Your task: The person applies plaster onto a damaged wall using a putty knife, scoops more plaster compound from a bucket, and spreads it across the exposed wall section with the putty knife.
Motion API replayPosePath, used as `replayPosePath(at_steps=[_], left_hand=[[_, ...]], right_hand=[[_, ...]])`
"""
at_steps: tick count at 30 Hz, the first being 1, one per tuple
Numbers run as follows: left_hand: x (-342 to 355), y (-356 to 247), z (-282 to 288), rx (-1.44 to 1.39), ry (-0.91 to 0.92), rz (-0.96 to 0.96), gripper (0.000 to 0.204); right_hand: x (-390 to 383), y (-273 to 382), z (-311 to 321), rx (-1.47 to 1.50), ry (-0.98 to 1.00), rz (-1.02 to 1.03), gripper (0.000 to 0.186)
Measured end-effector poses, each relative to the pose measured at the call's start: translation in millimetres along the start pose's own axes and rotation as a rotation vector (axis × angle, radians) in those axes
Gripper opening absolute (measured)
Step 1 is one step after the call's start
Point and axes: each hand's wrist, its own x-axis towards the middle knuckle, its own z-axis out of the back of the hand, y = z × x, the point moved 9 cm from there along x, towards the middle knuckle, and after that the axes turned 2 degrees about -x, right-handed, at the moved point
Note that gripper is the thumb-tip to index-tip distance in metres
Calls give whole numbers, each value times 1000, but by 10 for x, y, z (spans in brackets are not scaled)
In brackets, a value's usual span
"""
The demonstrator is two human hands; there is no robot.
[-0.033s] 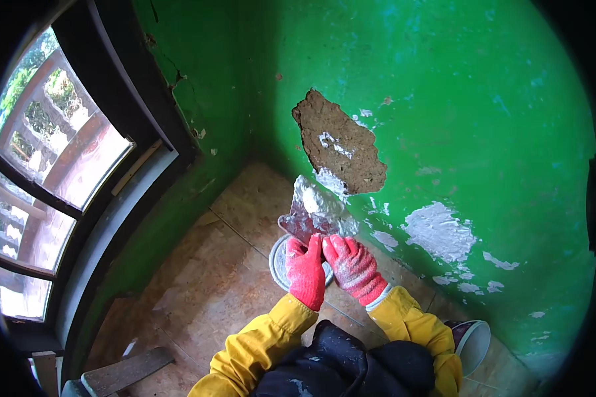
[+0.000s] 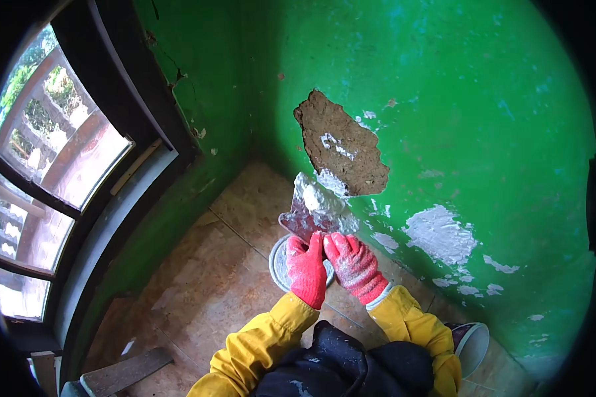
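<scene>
My gloved left hand [image 2: 306,271] and gloved right hand [image 2: 355,264], both red, are side by side, closed on the near edge of a flat scraper [image 2: 299,223]. A thick lump of white paste [image 2: 316,197] lies on the scraper, just below a ragged brown patch of bare plaster [image 2: 338,145] in the green wall. Whether the paste touches the wall, I cannot tell. Under my hands a round pale container or lid [image 2: 278,261] rests on the tiled floor, partly hidden.
A dark-framed window [image 2: 73,165] curves along the left. A worn plank [image 2: 129,370] lies at lower left, and a bucket [image 2: 473,351] sits by the wall at lower right. White patches [image 2: 439,233] mark the green wall [image 2: 457,99]; the tiled floor [image 2: 198,278] meets it in the corner.
</scene>
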Motion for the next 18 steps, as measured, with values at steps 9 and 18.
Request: replayPosePath(at_steps=[9,18], left_hand=[[1030,6,-158,119,-15,20,20],[1584,-92,-374,418,28,-30,26]], right_hand=[[756,-332,-769,89,79,10,38],[1106,-684,-1086,209,34,-129,33]])
